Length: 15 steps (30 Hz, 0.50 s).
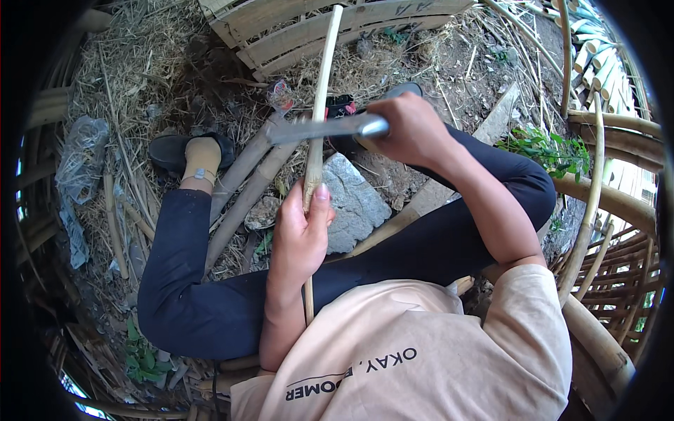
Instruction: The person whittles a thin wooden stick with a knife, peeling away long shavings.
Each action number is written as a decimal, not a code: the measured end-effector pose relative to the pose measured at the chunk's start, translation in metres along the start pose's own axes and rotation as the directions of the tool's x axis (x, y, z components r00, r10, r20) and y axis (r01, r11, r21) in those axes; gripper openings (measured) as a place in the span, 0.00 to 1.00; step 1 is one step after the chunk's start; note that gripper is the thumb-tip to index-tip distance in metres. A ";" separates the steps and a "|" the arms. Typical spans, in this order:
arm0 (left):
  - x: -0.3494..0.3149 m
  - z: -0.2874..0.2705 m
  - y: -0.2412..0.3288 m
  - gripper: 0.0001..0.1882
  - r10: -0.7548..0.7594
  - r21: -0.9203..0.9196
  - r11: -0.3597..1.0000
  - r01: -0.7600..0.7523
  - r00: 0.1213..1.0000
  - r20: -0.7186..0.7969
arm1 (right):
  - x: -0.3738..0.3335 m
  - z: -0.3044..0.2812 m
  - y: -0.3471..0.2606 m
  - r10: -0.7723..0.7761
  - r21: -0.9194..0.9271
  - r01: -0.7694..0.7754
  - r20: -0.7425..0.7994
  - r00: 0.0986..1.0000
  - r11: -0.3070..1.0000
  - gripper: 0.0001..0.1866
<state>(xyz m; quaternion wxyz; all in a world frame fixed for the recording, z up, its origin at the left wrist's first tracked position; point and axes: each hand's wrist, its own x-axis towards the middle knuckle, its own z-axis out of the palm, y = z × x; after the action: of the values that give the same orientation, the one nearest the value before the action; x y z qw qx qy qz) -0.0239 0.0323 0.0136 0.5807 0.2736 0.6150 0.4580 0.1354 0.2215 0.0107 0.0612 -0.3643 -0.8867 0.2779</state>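
Observation:
A long pale bamboo strip [324, 76] stands out in front of me, its lower end passing along my left forearm. Around its middle my left hand [300, 228] is closed, thumb lying along the strip. My right hand [413, 130] is closed round the handle of a large knife, mostly hidden in the fist. The knife's blade [309, 130], smeared by motion, points left and crosses the strip just above my left hand. Whether the edge touches the strip I cannot tell. A grey rock [353, 207] lies behind the strip, to the right of my left hand.
Bamboo poles [242, 184] lie on the straw-covered ground between my legs. A slatted wooden crate [295, 35] stands at the far side. Clear plastic bags [83, 158] are at left. Cut bamboo [602, 67] is heaped at far right, near a bamboo frame [618, 200] and green leaves [551, 151].

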 end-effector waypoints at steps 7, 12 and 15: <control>-0.002 -0.001 -0.009 0.13 0.040 0.076 0.996 -0.034 0.996 -0.076 | -0.009 0.030 -0.011 -0.029 -0.057 0.030 0.030 0.999 0.998 0.06; -0.005 0.000 -0.008 0.13 0.012 0.096 0.995 -0.003 0.996 -0.089 | 0.000 0.036 -0.006 -0.041 -0.077 0.038 -0.043 0.998 0.996 0.06; -0.010 0.000 -0.003 0.14 -0.006 0.191 0.981 0.023 0.996 -0.089 | 0.004 0.035 0.001 -0.016 -0.099 0.004 -0.113 0.993 0.995 0.07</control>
<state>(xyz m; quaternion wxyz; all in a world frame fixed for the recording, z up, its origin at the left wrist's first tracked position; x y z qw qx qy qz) -0.0214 0.0227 0.0153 0.5273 0.3032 0.6832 0.4040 0.1225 0.2087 -0.0192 0.0949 -0.3776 -0.8963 0.2124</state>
